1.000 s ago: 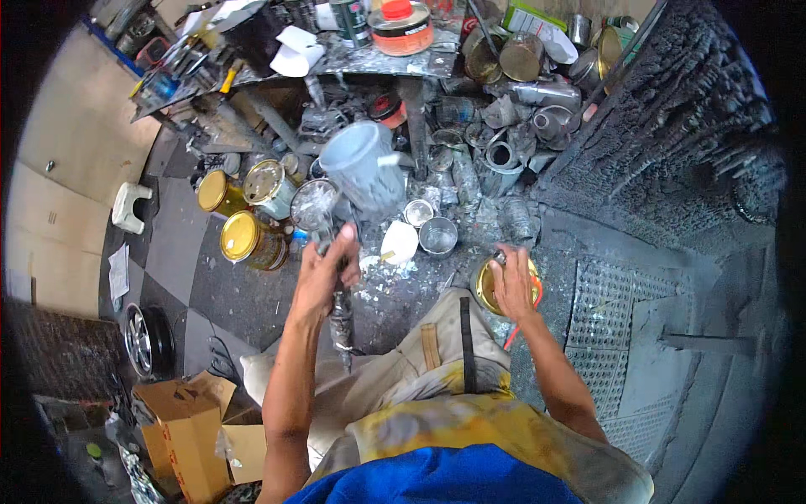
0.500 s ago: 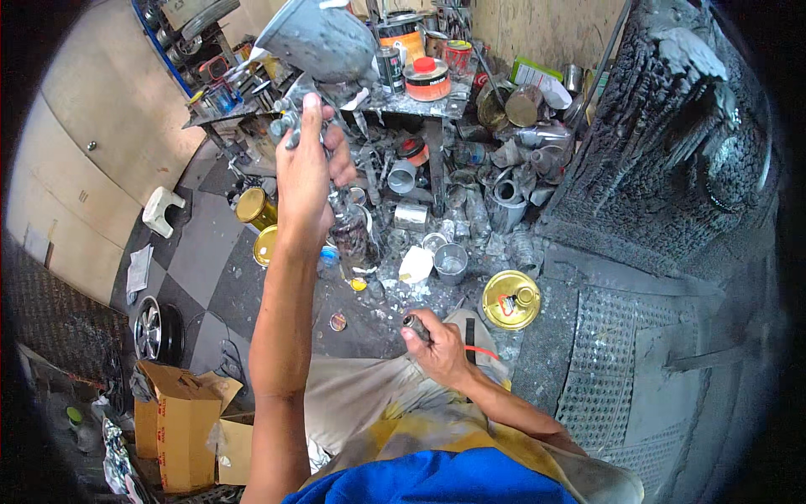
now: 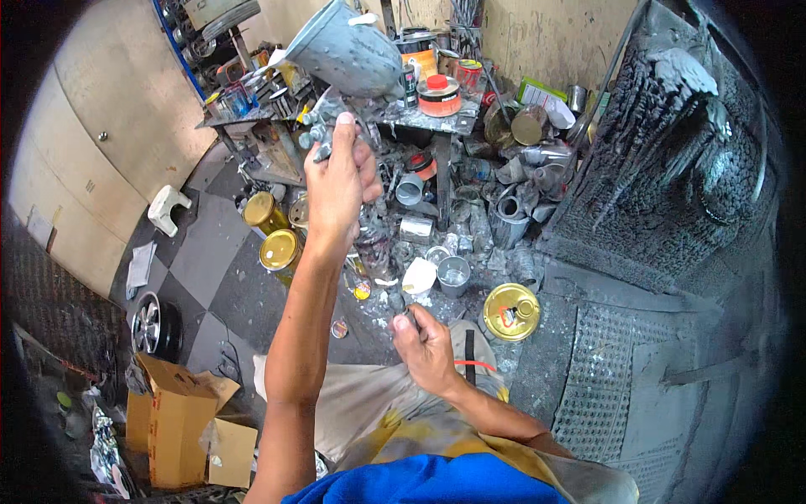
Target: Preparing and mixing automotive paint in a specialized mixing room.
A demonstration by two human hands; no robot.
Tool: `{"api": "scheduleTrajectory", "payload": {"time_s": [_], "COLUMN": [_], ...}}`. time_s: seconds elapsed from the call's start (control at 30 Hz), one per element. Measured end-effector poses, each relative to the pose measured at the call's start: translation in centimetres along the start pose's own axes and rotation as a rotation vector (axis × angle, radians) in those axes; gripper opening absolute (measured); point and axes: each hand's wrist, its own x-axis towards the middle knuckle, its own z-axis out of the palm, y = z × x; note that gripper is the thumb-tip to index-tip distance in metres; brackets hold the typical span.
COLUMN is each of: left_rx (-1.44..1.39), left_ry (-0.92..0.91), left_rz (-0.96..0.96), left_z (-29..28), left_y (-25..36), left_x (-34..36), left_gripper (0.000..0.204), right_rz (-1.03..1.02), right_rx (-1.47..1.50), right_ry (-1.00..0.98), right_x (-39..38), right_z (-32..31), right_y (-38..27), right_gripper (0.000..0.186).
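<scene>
a blue cloth (image 3: 441,483) lies nearest, with a yellow-stained top (image 3: 395,441) and pale trousers (image 3: 344,407) beyond it. the right hand (image 3: 426,353) is closed over the trousers, thumb and fingers gripping a small dark fitting (image 3: 406,312) whose end pokes out. a red hose (image 3: 476,364) shows just beside the right wrist; whether it joins the fitting cannot be told. the left hand (image 3: 342,181) is raised ahead on an outstretched arm, its fingers wrapped around a spray gun (image 3: 323,128). a large grey cup (image 3: 344,55) sits tilted on top of the gun, in front of the bench. on the floor at the left, a cardboard box (image 3: 178,433) stands open, and farther off are a wheel (image 3: 149,326) and a white stool (image 3: 169,210). past the right hand stand a gold tin (image 3: 510,312) and a small metal cup (image 3: 453,275), with a white scrap (image 3: 420,275) just beside the cup. two gold-lidded tins (image 3: 280,249) stand left of the left forearm. farther away, the messy bench (image 3: 457,123) bears a red-capped tin (image 3: 439,97), and a dark crusted board (image 3: 617,189) leans at its right
</scene>
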Motion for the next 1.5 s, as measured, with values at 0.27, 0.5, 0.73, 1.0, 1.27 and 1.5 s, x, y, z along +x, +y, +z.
{"api": "scheduleTrajectory", "payload": {"time_s": [0.27,0.5,0.73,1.0,1.27,1.5], "left_rx": [-0.112,-0.06,0.081,0.129,0.046,0.221], "left_ry": [-0.047,-0.16,-0.585,-0.784,-0.937,-0.921], "left_rz": [-0.047,-0.018,-0.266,-0.458,-0.467,-0.492], "left_z": [-0.9,3.0,4.5,6.0,6.8,6.6], "left_y": [-0.6,-1.0,-1.7,-4.8,-4.4,-4.7], "left_x": [-1.5,-3.7,-4.6,-6.6,-7.5,-7.9], "left_gripper": [0.024,0.045,0.079,0.079,0.052,0.051], "right_rz": [0.155,-0.237,-0.362,-0.13,-0.042,-0.069], "right_rx": [0.31,-0.26,-0.483,-0.099,-0.083,-0.08], "right_ry": [-0.084,0.199,0.332,0.165,0.151,0.143], "right_x": [-0.8,-1.1,-2.9,-3.4,-2.9,-2.9], "right_z": [0.4,1.2,-0.1,0.3,-1.5,-1.3], "right_y": [0.4,3.7,5.5,6.9,5.8,6.0], "right_gripper": [0.032,0.042,0.052,0.044,0.037,0.034]}}
